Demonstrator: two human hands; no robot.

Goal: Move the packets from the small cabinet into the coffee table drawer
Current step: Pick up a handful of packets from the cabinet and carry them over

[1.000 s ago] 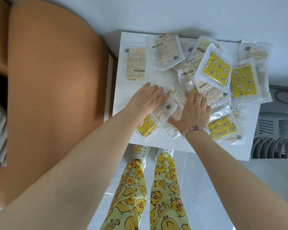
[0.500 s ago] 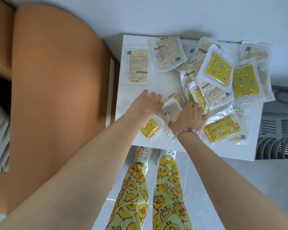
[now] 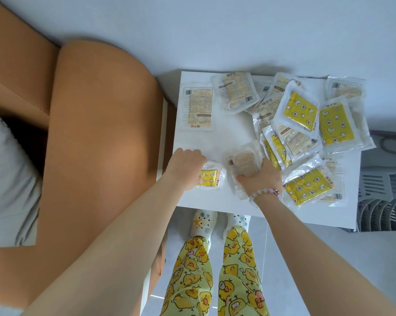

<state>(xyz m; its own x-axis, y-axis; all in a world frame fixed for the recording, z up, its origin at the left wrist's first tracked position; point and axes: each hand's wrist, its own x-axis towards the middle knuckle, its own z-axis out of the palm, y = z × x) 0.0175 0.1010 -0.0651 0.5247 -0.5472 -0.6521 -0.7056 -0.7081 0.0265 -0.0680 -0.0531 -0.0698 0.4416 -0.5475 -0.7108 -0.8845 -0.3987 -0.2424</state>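
Several clear hand-warmer packets with yellow star-print pouches lie scattered on the white top of the small cabinet [image 3: 226, 137]. My left hand [image 3: 185, 168] grips a yellow packet [image 3: 209, 179] near the cabinet's front left. My right hand [image 3: 260, 179], with a bead bracelet at the wrist, holds a pale packet [image 3: 242, 163] lifted a little off the top. One packet [image 3: 198, 108] lies flat at the back left. A heap of packets [image 3: 306, 124] covers the right half. The coffee table drawer is not in view.
An orange sofa armrest [image 3: 96, 137] stands close against the cabinet's left side, a grey cushion [image 3: 8, 179] beyond it. A grey slatted appliance [image 3: 384, 201] sits right of the cabinet. My legs in duck-print trousers stand at the front edge on the tiled floor.
Both hands drew together packets from the middle pile, then curled round them and parted. The left hand now holds a yellow one, the right a pale one. The view has tilted downward.
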